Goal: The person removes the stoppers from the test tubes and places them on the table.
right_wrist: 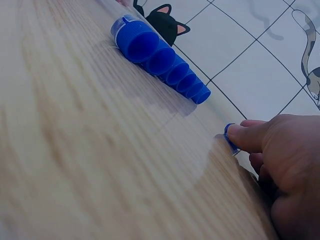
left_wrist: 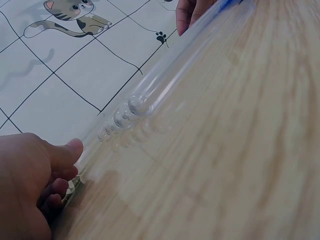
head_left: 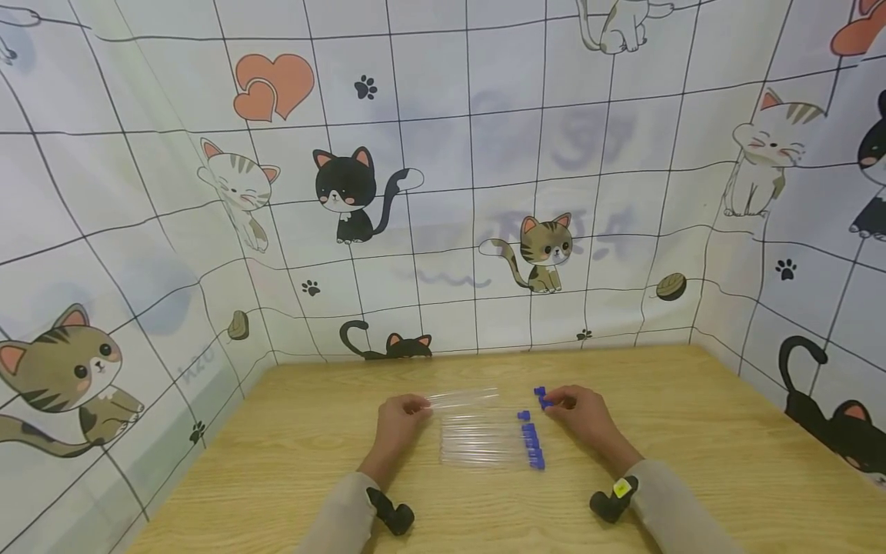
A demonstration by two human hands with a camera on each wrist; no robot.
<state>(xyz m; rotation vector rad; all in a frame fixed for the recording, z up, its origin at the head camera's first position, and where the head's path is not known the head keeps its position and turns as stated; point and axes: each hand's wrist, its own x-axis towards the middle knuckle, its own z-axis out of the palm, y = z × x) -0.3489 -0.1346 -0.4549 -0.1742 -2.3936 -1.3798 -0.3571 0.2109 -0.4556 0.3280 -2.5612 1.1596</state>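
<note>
My left hand [head_left: 404, 419] pinches the near end of a clear test tube [head_left: 462, 398] in the head view; in the left wrist view its thumb and curled fingers meet at the tube's end. Beside it lies a row of clear test tubes [head_left: 482, 445], their rounded bottoms [left_wrist: 135, 105] towards the left hand. Blue caps [head_left: 531, 442] sit at the row's right end, their hollow ends [right_wrist: 142, 47] facing the right wrist camera. My right hand [head_left: 584, 415] pinches a small blue cap [right_wrist: 230, 138] between thumb and finger. Another blue cap [head_left: 540, 391] shows just beyond those fingertips.
The wooden table [head_left: 311, 492] reaches back to a white cloth wall [head_left: 443, 308] printed with cats and grid lines. Similar cloth stands on the left and right sides. Black bands [head_left: 394, 514] are worn on both wrists.
</note>
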